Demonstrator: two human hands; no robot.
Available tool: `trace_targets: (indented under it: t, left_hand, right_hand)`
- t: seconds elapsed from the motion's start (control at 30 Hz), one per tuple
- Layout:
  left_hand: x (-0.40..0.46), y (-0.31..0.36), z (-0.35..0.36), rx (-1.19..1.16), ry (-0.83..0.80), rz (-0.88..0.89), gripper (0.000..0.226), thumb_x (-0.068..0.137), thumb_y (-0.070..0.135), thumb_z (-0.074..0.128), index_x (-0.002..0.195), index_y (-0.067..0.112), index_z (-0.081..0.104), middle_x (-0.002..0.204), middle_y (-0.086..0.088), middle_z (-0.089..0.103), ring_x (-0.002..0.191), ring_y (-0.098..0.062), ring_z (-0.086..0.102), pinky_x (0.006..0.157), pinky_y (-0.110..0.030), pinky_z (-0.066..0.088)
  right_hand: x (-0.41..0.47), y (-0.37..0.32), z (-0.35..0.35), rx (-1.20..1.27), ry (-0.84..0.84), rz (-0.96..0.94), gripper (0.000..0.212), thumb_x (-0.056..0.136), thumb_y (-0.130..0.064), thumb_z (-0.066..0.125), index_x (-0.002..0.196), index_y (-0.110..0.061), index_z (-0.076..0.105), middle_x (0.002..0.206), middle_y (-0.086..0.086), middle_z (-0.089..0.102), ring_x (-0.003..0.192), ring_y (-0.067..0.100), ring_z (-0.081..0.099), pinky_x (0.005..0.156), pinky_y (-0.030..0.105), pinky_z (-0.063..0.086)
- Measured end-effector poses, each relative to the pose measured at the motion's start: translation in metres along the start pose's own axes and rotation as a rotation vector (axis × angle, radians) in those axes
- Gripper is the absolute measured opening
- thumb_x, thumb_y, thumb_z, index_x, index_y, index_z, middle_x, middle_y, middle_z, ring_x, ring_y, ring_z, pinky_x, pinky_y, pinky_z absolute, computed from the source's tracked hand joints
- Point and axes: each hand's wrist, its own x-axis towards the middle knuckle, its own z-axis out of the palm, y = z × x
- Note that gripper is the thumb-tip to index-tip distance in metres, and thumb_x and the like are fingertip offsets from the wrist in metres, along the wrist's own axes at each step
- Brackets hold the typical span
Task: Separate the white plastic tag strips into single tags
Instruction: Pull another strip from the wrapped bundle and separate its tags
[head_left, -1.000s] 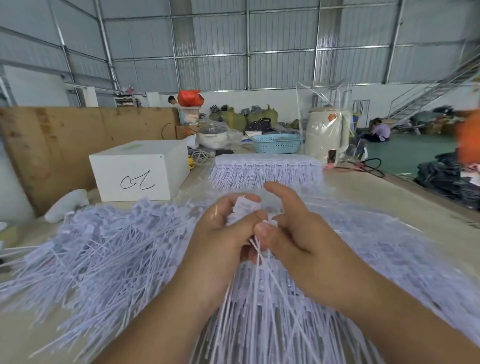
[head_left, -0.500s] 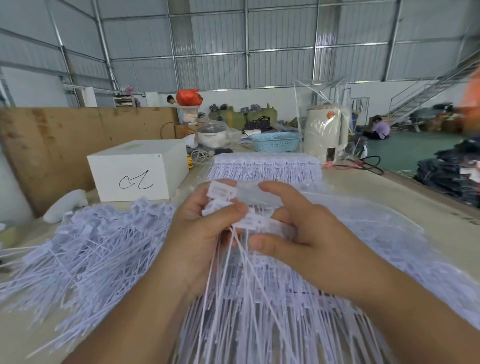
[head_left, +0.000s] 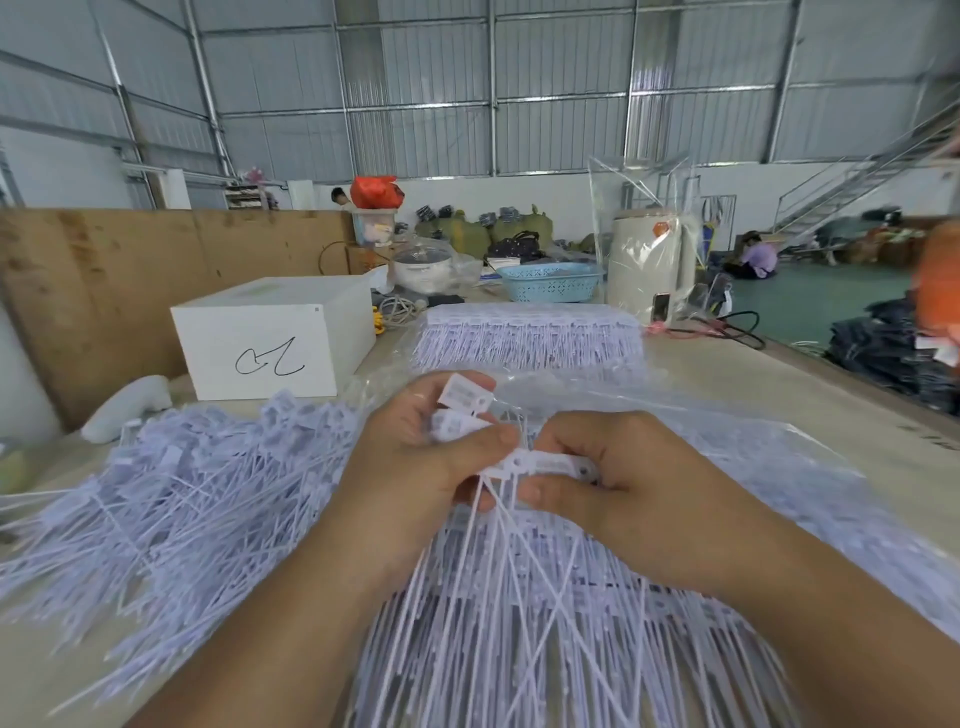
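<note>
My left hand (head_left: 415, 467) grips several loose white tags (head_left: 462, 397) by their flat heads, which stick up above the fingers. My right hand (head_left: 618, 493) pinches the white tag strip (head_left: 550, 464) by its joined heads, right beside the left thumb. The long thin tails hang down toward me between both wrists. A heap of single tags (head_left: 182, 499) spreads over the table to the left. Under my hands lie more tag strips on clear plastic (head_left: 779, 467). A flat stack of uncut strips (head_left: 530, 332) rests farther back.
A white box (head_left: 270, 338) with a scribble stands at the back left. Behind the stack are a blue basket (head_left: 550, 283), a cream kettle (head_left: 649, 265) in a clear bag, a pot and cables. The table's right edge (head_left: 857, 384) drops to a green floor.
My left hand has pulled up and to the left, with tag heads now raised clear above its fingers. My right hand has slid lower on the strip. The view has tilted slightly.
</note>
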Motion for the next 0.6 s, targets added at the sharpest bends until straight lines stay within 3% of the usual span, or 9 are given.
trace_targets:
  t: [0.1, 0.27, 0.33, 0.43, 0.53, 0.6]
  left_hand:
    - [-0.002, 0.000, 0.005, -0.077, 0.081, 0.024, 0.028, 0.066, 0.007, 0.073, 0.091, 0.019, 0.068, 0.070, 0.000, 0.068, 0.053, -0.013, 0.062, 0.039, -0.022, 0.043]
    - [-0.007, 0.001, 0.015, -0.245, 0.227, 0.063, 0.024, 0.075, 0.007, 0.071, 0.097, 0.017, 0.068, 0.082, -0.006, 0.072, 0.063, -0.018, 0.066, 0.051, -0.027, 0.051]
    - [-0.009, 0.005, 0.014, -0.280, 0.222, 0.062, 0.029, 0.070, 0.018, 0.072, 0.099, 0.019, 0.070, 0.082, -0.006, 0.072, 0.067, -0.020, 0.067, 0.057, -0.031, 0.053]
    - [-0.011, 0.011, 0.013, -0.339, 0.194, 0.061, 0.031, 0.068, 0.021, 0.071, 0.099, 0.021, 0.071, 0.082, -0.007, 0.073, 0.068, -0.020, 0.069, 0.052, -0.028, 0.053]
    - [-0.010, 0.011, 0.012, -0.346, 0.184, 0.035, 0.037, 0.070, 0.020, 0.071, 0.106, 0.015, 0.069, 0.091, -0.014, 0.073, 0.074, -0.025, 0.069, 0.054, -0.030, 0.053]
    - [-0.008, 0.011, 0.009, -0.382, 0.213, -0.001, 0.033, 0.069, 0.016, 0.070, 0.102, 0.015, 0.070, 0.084, -0.013, 0.073, 0.066, -0.022, 0.069, 0.053, -0.027, 0.053]
  right_hand:
    - [0.002, 0.001, 0.003, 0.081, 0.082, 0.006, 0.018, 0.090, -0.030, 0.068, 0.076, -0.022, 0.059, 0.052, -0.008, 0.045, 0.042, 0.006, 0.036, 0.043, 0.021, 0.031]
    - [0.002, -0.010, 0.018, 0.123, 0.284, -0.077, 0.020, 0.091, -0.030, 0.067, 0.074, -0.028, 0.057, 0.052, -0.006, 0.049, 0.043, 0.007, 0.039, 0.043, 0.027, 0.032]
    - [0.001, -0.019, 0.025, 0.122, 0.375, -0.147, 0.017, 0.089, -0.035, 0.063, 0.076, -0.026, 0.056, 0.057, -0.001, 0.052, 0.046, 0.013, 0.044, 0.046, 0.033, 0.036]
    - [0.000, -0.025, 0.032, 0.089, 0.463, -0.186, 0.022, 0.089, -0.038, 0.058, 0.076, -0.021, 0.053, 0.055, 0.004, 0.047, 0.046, 0.019, 0.042, 0.045, 0.036, 0.033]
    - [0.000, -0.026, 0.035, -0.005, 0.471, -0.220, 0.020, 0.091, -0.034, 0.057, 0.079, -0.018, 0.054, 0.049, -0.004, 0.038, 0.044, 0.015, 0.038, 0.042, 0.035, 0.031]
    - [0.000, -0.023, 0.028, -0.100, 0.519, -0.245, 0.017, 0.092, -0.030, 0.058, 0.082, -0.017, 0.056, 0.049, -0.010, 0.033, 0.044, 0.011, 0.036, 0.041, 0.028, 0.029]
